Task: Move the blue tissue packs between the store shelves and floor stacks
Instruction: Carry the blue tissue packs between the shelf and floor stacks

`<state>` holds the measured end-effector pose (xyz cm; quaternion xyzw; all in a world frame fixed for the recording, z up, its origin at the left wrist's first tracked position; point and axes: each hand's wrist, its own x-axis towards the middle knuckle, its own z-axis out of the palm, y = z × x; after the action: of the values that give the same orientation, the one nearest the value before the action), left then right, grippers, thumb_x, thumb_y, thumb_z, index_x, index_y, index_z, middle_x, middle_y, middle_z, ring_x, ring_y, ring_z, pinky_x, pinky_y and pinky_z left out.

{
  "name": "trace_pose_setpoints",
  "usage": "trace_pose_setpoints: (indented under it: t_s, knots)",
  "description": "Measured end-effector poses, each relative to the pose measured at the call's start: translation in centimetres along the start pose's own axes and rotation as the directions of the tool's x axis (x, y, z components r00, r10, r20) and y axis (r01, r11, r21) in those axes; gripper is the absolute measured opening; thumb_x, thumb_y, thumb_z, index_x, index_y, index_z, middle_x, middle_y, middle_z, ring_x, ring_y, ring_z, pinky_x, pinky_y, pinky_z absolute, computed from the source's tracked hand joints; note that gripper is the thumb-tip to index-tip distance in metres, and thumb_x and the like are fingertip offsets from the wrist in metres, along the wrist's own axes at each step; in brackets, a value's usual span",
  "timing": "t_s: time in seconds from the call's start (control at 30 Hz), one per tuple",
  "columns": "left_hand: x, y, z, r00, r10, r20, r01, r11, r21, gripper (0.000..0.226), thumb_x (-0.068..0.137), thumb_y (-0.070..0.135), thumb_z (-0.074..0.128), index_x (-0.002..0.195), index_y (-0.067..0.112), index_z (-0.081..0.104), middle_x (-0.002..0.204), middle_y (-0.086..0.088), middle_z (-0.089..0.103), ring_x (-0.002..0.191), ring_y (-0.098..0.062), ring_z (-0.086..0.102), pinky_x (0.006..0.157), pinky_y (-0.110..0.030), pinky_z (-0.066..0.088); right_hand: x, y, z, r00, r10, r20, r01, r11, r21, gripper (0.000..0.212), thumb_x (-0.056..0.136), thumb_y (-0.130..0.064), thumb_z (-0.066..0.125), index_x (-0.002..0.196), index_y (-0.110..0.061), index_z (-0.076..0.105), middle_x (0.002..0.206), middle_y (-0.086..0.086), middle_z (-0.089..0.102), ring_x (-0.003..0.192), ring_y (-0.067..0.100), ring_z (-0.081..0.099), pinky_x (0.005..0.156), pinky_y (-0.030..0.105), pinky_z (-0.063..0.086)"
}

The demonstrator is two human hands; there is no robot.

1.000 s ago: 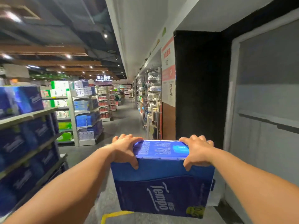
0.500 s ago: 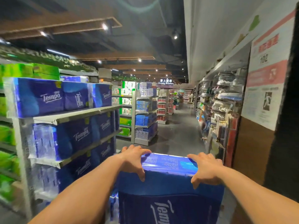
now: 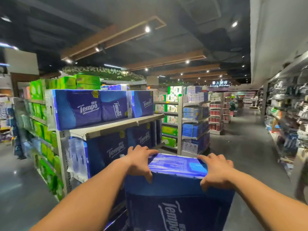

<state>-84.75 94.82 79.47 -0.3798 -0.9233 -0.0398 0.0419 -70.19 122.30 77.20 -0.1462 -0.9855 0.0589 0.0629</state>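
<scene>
I carry a large blue Tempo tissue pack [image 3: 176, 200] in front of me. My left hand [image 3: 141, 161] grips its top left corner and my right hand [image 3: 215, 170] grips its top right corner, thumbs curled down over the near face. To the left stands a shelf unit [image 3: 116, 125] whose top shelf holds a row of blue Tempo packs [image 3: 100, 108]. More blue packs [image 3: 116, 147] fill the shelf below, right behind the carried pack.
Green tissue packs [image 3: 45, 130] line the shelf unit's left side. Another shelf unit [image 3: 193, 124] with blue and white packs stands farther down the aisle. Hanging goods [image 3: 286, 124] line the right wall. Grey floor [image 3: 246, 150] runs between them.
My view has swung left, away from the dark wall. The shelf unit with blue packs has come closer and more central. Both hands keep the same hold on the carried pack.
</scene>
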Motion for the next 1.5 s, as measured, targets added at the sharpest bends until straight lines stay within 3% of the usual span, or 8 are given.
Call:
trace_pose_setpoints:
  t_s: [0.23,0.47,0.8,0.93,1.07,1.23,1.33,1.5]
  knots:
    - [12.5,-6.3,-0.3,0.981,-0.192,-0.04,0.192,0.981,0.017,0.119,0.041,0.073,0.073,0.149,0.046,0.032,0.119,0.012,0.048,0.119,-0.021,0.042,0.107,-0.049,0.027,18.7,0.7,-0.6,0.982,-0.189,0.027,0.188,0.981,0.037,0.117,0.047,-0.059,0.075,0.15,-0.046,0.023,0.147,-0.002,0.037,0.135,0.026,0.031,0.109,0.051,0.03]
    - [22.0,-13.4,-2.0,0.932,-0.32,-0.173,0.334,0.941,0.06,0.123,0.033,0.079,0.066,0.147,0.05,0.03,0.115,0.015,0.046,0.113,-0.018,0.04,0.103,-0.046,0.029,34.7,-1.2,-2.0,0.931,-0.363,-0.032,0.364,0.931,0.015,0.114,0.052,-0.057,0.075,0.151,-0.043,0.021,0.145,-0.001,0.036,0.135,0.028,0.029,0.105,0.049,0.03]
    - [36.7,-20.5,-1.3,0.902,-0.4,-0.162,0.411,0.91,0.047,0.123,0.029,0.077,0.068,0.144,0.05,0.038,0.122,0.015,0.052,0.113,-0.018,0.044,0.092,-0.038,0.034,53.1,-2.1,-0.3,0.92,-0.393,-0.007,0.393,0.919,0.02,0.121,0.048,-0.059,0.076,0.154,-0.043,0.021,0.142,-0.003,0.038,0.132,0.027,0.03,0.1,0.045,0.031]
    - [42.8,-21.9,-5.9,0.895,-0.374,-0.245,0.403,0.912,0.079,0.128,0.027,0.073,0.069,0.148,0.047,0.039,0.129,0.008,0.054,0.118,-0.024,0.045,0.099,-0.043,0.036,59.6,-1.7,-4.5,0.904,-0.411,-0.119,0.413,0.911,-0.014,0.119,0.049,-0.058,0.078,0.153,-0.043,0.024,0.145,0.001,0.038,0.132,0.03,0.031,0.1,0.046,0.033]
    - [46.4,-22.3,-12.4,0.832,-0.362,-0.421,0.438,0.894,0.097,0.124,0.031,0.069,0.072,0.149,0.046,0.041,0.13,0.003,0.055,0.122,-0.029,0.045,0.1,-0.043,0.037,65.4,-2.3,-11.7,0.826,-0.477,-0.299,0.475,0.876,-0.085,0.118,0.053,-0.055,0.085,0.153,-0.041,0.026,0.142,0.006,0.041,0.129,0.035,0.032,0.101,0.046,0.034]
    - [48.7,-22.9,-16.9,0.643,-0.332,-0.69,0.557,0.822,0.123,0.122,0.033,0.072,0.072,0.147,0.044,0.041,0.13,-0.001,0.055,0.118,-0.033,0.045,0.098,-0.045,0.038,71.9,-4.6,-18.5,0.648,-0.571,-0.504,0.537,0.812,-0.228,0.124,0.039,-0.066,0.079,0.151,-0.039,0.031,0.14,0.012,0.043,0.124,0.04,0.037,0.099,0.044,0.037]
    - [49.7,-23.5,-18.0,0.565,-0.322,-0.76,0.631,0.762,0.146,0.116,0.038,0.07,0.076,0.146,0.043,0.041,0.129,-0.003,0.054,0.118,-0.034,0.043,0.1,-0.047,0.035,75.4,-6.5,-19.1,0.561,-0.598,-0.572,0.566,0.781,-0.262,0.129,0.028,-0.071,0.063,0.149,-0.039,0.031,0.139,0.01,0.044,0.123,0.039,0.038,0.104,0.051,0.036]
    - [51.6,-26.1,-17.5,0.493,-0.358,-0.793,0.758,0.623,0.19,0.112,0.038,0.07,0.07,0.142,0.041,0.044,0.121,-0.005,0.056,0.112,-0.034,0.044,0.097,-0.049,0.034,82.9,-10.3,-16.3,0.482,-0.662,-0.575,0.716,0.675,-0.177,0.118,0.045,-0.061,0.079,0.149,-0.04,0.028,0.141,0.005,0.04,0.126,0.036,0.035,0.107,0.05,0.034]
